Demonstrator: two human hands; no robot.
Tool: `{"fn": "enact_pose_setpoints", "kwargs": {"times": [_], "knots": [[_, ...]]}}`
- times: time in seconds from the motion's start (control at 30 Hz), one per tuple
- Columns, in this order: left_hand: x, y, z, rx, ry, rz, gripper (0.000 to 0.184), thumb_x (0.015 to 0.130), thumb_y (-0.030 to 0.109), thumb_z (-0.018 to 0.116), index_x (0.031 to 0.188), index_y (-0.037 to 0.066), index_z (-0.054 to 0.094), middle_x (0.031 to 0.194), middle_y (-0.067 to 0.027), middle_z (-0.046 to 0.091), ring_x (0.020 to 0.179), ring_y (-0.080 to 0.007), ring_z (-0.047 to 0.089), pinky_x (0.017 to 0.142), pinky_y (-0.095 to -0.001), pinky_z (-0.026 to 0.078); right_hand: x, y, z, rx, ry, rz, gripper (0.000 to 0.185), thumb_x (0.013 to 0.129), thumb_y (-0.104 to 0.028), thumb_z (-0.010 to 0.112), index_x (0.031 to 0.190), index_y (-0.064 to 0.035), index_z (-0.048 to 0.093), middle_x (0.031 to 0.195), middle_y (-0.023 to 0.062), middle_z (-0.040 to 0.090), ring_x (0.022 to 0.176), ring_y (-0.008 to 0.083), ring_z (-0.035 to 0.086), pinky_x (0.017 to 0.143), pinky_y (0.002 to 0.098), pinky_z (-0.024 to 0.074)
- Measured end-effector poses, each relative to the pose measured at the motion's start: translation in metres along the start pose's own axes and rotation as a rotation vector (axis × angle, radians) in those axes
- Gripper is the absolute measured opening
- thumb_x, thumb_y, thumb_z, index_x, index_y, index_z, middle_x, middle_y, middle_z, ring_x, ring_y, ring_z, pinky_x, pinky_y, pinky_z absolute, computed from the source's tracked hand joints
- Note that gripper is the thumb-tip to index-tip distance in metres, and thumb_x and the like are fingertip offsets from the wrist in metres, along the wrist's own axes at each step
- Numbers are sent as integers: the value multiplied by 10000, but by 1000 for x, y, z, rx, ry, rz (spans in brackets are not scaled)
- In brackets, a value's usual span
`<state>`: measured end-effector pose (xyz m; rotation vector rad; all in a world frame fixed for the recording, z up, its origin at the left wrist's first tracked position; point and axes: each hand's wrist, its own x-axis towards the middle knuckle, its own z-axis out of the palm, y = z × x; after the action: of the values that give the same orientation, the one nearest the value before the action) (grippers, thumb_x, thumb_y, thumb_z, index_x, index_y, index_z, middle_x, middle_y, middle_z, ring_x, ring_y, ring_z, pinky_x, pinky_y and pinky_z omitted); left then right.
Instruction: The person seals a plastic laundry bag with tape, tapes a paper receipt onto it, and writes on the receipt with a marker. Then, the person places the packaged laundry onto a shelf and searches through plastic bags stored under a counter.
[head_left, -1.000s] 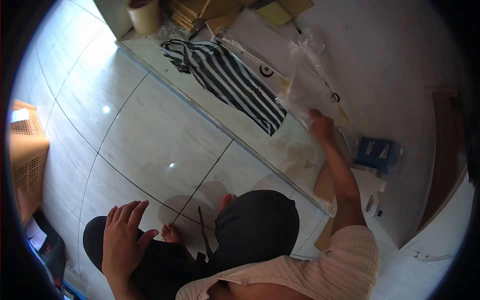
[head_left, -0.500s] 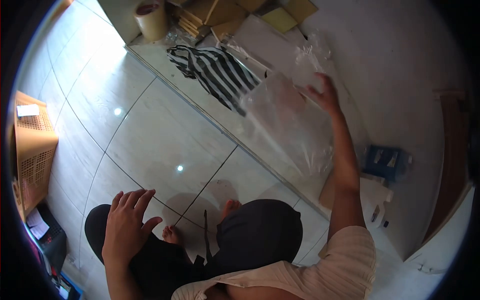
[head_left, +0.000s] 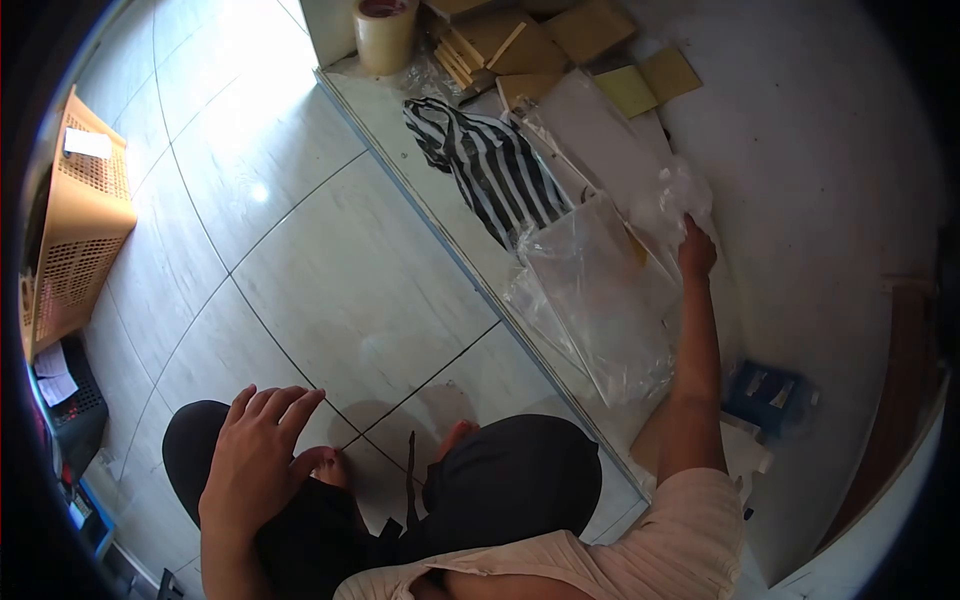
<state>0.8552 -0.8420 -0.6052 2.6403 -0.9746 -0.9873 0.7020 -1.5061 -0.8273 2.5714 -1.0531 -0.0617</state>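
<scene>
My right hand [head_left: 697,252] reaches out to the far right of the low ledge, its fingers closed at the edge of a crumpled clear plastic bag [head_left: 678,192]. Just left of it lie flat clear plastic bags [head_left: 600,290], overlapping one another. A black-and-white striped plastic bag [head_left: 505,165] rests beside them, near the ledge's edge. Over my left knee, my left hand [head_left: 255,455] hovers with fingers apart and nothing in it.
Brown cardboard pieces [head_left: 580,35] and a roll of clear tape [head_left: 385,35] sit at the back of the ledge. A blue box [head_left: 765,398] stands right of my forearm. On the tiled floor at left is an orange basket [head_left: 85,220], with a black crate [head_left: 75,395] near it.
My right hand has moved from above the flat bags, right and away, to the crumpled bag, and its spread fingers have closed. My left hand stays put. The camera view has shifted.
</scene>
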Motion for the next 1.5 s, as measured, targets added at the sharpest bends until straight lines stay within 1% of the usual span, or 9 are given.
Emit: {"fn": "enact_pose_setpoints", "kwargs": {"times": [0.1, 0.27, 0.43, 0.5, 0.67, 0.77, 0.93, 1.0, 1.5], "knots": [[-3, -7, 2, -6, -19, 3, 556, 766, 283, 755, 1265, 115, 576, 1227, -95, 609, 1161, -313, 559, 1085, -456, 365, -55, 25, -3, 7, 38, 22, 483, 856, -26, 512, 1282, -241, 586, 1022, 100, 692, 882, 343, 662, 738, 442, 535], [-9, -19, 1, -20, -57, 28, 546, 780, 293, 746, 1268, 120, 574, 1217, -103, 616, 1151, -307, 570, 1099, -468, 348, -88, 12, -43, -223, -343, 255, 606, 814, -180, 653, 1386, -228, 459, 1276, 94, 571, 1171, 315, 556, 892, 494, 482], [-11, -22, -2, -44, -54, 48, 534, 785, 291, 742, 1264, 122, 575, 1207, -104, 621, 1154, -302, 569, 1098, -475, 346, -22, -111, -77, 71, 79, -124, 757, 748, -166, 725, 1421, -209, 383, 1462, 89, 373, 1335, 364, 363, 985, 659, 355], [-12, -20, -3, -56, -50, 61, 526, 791, 283, 737, 1265, 124, 574, 1214, -102, 617, 1161, -299, 564, 1097, -478, 345, 6, -178, -79, 322, 92, -383, 829, 714, -130, 735, 1434, -203, 330, 1486, 136, 317, 1322, 426, 351, 983, 654, 371], [-23, -23, -3, -63, -26, 75, 540, 815, 391, 688, 1262, 113, 565, 1197, -74, 612, 1156, -264, 558, 1088, -477, 348, 32, -238, -65, 305, -111, -310, 760, 747, -48, 617, 1424, -184, 301, 1464, 182, 324, 1261, 424, 420, 898, 605, 472], [-31, -27, -3, -54, -15, 53, 551, 817, 405, 684, 1266, 109, 563, 1195, -73, 612, 1159, -263, 555, 1085, -477, 351, 30, -219, -43, 380, 83, -439, 666, 769, -45, 585, 1386, -165, 365, 1348, 189, 484, 1146, 378, 543, 857, 528, 507], [-36, -32, 1, -43, 19, 47, 547, 825, 398, 683, 1270, 106, 558, 1196, -73, 611, 1161, -259, 555, 1084, -478, 353, 55, -175, -69, 384, 122, -68, 499, 771, -57, 627, 1246, -130, 491, 971, 152, 692, 884, 381, 655, 787, 470, 517], [-39, -32, -2, -56, 24, 44, 542, 828, 390, 684, 1272, 106, 556, 1198, -73, 610, 1159, -258, 557, 1086, -477, 352, 63, -144, -55, 628, 441, -76, 476, 750, -61, 669, 1199, -128, 527, 999, 141, 689, 897, 361, 662, 803, 442, 516], [-33, -52, -8, -111, -27, 37, 556, 818, 366, 699, 1286, 102, 556, 1224, -112, 605, 1159, -301, 560, 1081, -457, 361, 47, 16, -81, 1124, 627, 346, 496, 772, -49, 679, 1245, -31, 531, 1137, 148, 629, 999, 241, 639, 852, 355, 520]]}}
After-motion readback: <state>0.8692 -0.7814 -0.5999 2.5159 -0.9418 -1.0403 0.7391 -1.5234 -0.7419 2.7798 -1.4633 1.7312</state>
